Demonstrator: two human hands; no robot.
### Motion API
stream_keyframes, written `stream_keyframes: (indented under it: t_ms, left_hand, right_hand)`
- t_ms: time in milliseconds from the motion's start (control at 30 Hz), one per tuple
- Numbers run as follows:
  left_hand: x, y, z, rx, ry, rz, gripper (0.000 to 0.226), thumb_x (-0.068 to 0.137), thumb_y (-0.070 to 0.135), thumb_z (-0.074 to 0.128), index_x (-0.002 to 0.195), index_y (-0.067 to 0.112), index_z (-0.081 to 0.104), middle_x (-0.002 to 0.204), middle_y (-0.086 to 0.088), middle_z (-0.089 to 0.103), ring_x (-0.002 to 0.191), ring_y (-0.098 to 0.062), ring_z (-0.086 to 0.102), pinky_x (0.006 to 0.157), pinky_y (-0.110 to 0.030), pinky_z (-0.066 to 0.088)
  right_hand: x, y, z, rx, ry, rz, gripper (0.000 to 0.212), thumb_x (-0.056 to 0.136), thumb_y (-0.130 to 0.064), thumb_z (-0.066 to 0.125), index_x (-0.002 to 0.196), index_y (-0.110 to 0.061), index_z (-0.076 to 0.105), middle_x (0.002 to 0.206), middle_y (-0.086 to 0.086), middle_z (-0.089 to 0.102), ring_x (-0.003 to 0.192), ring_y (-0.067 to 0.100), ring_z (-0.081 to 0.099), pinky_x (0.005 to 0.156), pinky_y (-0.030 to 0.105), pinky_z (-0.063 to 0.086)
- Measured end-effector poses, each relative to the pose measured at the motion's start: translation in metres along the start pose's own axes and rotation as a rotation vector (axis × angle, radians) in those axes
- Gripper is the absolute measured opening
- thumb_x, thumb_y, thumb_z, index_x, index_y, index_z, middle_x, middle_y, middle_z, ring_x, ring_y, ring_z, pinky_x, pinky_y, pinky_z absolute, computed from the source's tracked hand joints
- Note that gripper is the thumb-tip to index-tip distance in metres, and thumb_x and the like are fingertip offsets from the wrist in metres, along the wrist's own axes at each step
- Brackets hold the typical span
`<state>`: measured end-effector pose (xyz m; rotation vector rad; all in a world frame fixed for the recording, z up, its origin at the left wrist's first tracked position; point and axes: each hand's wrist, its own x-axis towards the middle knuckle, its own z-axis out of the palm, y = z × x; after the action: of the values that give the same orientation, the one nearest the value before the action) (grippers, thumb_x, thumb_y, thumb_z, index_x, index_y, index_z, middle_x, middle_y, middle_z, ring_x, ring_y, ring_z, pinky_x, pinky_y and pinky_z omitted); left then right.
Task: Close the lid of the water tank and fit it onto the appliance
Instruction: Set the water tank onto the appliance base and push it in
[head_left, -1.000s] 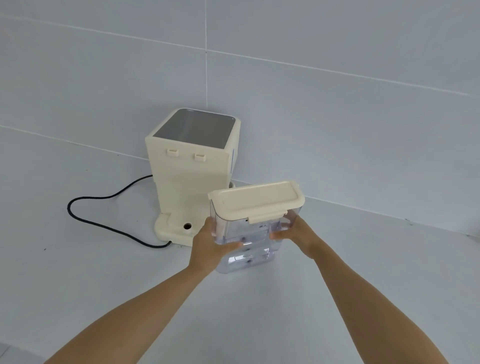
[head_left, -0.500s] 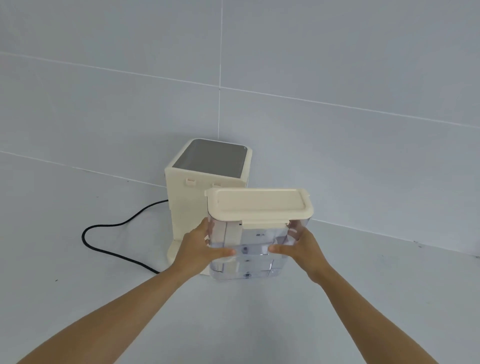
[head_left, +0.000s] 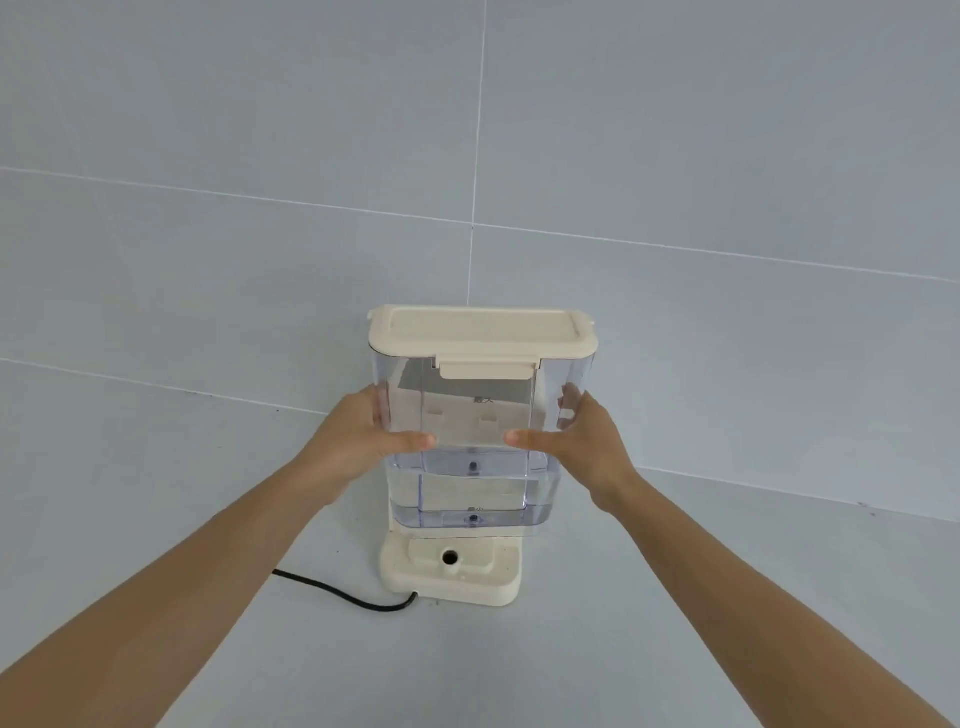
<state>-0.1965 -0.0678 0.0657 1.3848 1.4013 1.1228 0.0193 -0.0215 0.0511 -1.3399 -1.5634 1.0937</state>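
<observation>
Now left hand (head_left: 358, 441) and right hand (head_left: 582, 441) gripping lidded water tank (head_left: 478, 415) sides, raised above appliance (head_left: 452, 577) base

Both my hands grip the clear water tank (head_left: 478, 415) by its sides, left hand (head_left: 358, 447) and right hand (head_left: 587, 447), thumbs across the front face. Cream lid (head_left: 480, 332) sits closed, front latch down. Tank is upright, held above the appliance base (head_left: 493, 577), its round port (head_left: 450, 557) uncovered. Black power cord (head_left: 337, 592) runs left across the white counter (head_left: 519, 665).
</observation>
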Motion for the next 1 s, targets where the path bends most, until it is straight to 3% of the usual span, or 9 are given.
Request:
stream_keyframes:
  t_ms: [133,200,233,267,300,600,700,800,1000]
  left_hand:
    - [0.008,-0.002,-0.014,0.038,-0.015,0.027,0.023,0.073,-0.007,0.066,0.082,0.003,0.047,0.082,0.012,0.054,0.068,0.014,0.059,0.077,-0.005,0.039]
    - [0.014,-0.003,-0.015,0.054,-0.021,0.03,0.027,0.073,-0.004,0.068,0.063,0.012,0.048,0.077,0.007,0.056,0.053,0.004,0.06,0.061,-0.003,0.044]
    - [0.016,-0.001,-0.015,0.055,-0.026,0.033,0.036,0.073,-0.004,0.068,0.058,0.019,0.044,0.051,0.027,0.061,0.042,0.006,0.053,0.051,-0.001,0.041]
    - [0.018,-0.001,-0.015,0.056,-0.034,0.028,0.042,0.074,-0.004,0.067,0.058,0.023,0.039,0.04,0.035,0.032,0.037,0.008,0.047,0.045,0.0,0.037]
    - [0.021,-0.001,-0.016,0.06,-0.043,0.022,0.044,0.074,-0.005,0.067,0.058,0.023,0.038,0.031,0.031,0.042,0.034,0.01,0.044,0.042,0.0,0.035]
    - [0.044,-0.015,-0.028,0.085,-0.116,-0.032,0.043,0.071,-0.01,0.067,0.057,0.022,0.041,0.03,0.02,0.048,0.037,0.008,0.049,0.041,-0.001,0.035]
    - [0.045,-0.021,-0.033,0.073,-0.123,-0.053,0.033,0.069,-0.005,0.071,0.064,0.018,0.047,0.053,0.014,0.052,0.055,0.0,0.052,0.06,-0.012,0.04]
    - [0.048,-0.029,-0.036,0.069,-0.151,-0.069,0.04,0.065,-0.002,0.074,0.1,0.011,0.059,0.095,-0.005,0.069,0.094,-0.019,0.063,0.088,-0.029,0.046]
    - [0.053,-0.044,-0.03,0.124,-0.114,-0.057,0.053,0.061,0.0,0.078,0.109,0.01,0.056,0.097,0.0,0.067,0.092,-0.016,0.062,0.075,-0.023,0.044]
  right_hand:
    - [0.008,-0.009,0.015,0.014,-0.014,0.005,0.058,0.059,-0.023,0.083,0.101,-0.025,0.042,0.086,-0.028,0.048,0.084,0.0,0.052,0.073,0.022,0.041]
    - [0.009,-0.009,0.018,0.016,0.008,0.013,0.058,0.058,-0.024,0.083,0.102,-0.024,0.046,0.086,-0.027,0.05,0.084,0.0,0.053,0.068,0.02,0.041]
    - [0.01,-0.007,0.019,0.014,0.019,0.022,0.056,0.058,-0.024,0.083,0.101,-0.023,0.047,0.085,-0.027,0.051,0.082,-0.004,0.052,0.067,0.019,0.04]
    - [0.011,-0.007,0.021,0.003,0.039,0.034,0.055,0.058,-0.024,0.083,0.1,-0.02,0.048,0.085,-0.025,0.052,0.08,-0.006,0.051,0.065,0.019,0.04]
    - [0.013,-0.005,0.022,-0.007,0.054,0.042,0.055,0.057,-0.025,0.083,0.101,-0.017,0.051,0.086,-0.022,0.055,0.081,-0.005,0.052,0.064,0.018,0.04]
    - [0.017,0.0,0.035,-0.042,0.112,0.081,0.065,0.053,-0.029,0.085,0.109,-0.017,0.055,0.098,-0.011,0.064,0.084,-0.002,0.056,0.064,0.016,0.041]
    - [0.018,0.004,0.037,-0.051,0.115,0.083,0.065,0.054,-0.028,0.084,0.111,-0.018,0.055,0.096,-0.012,0.064,0.086,-0.002,0.057,0.063,0.013,0.04]
    - [0.017,0.008,0.039,-0.075,0.113,0.077,0.062,0.056,-0.026,0.084,0.11,-0.018,0.053,0.088,-0.017,0.059,0.078,-0.008,0.051,0.059,0.009,0.037]
    - [0.019,0.028,0.043,-0.082,0.125,0.126,0.075,0.047,-0.033,0.085,0.114,-0.017,0.053,0.109,-0.006,0.066,0.101,0.011,0.061,0.078,0.022,0.045]
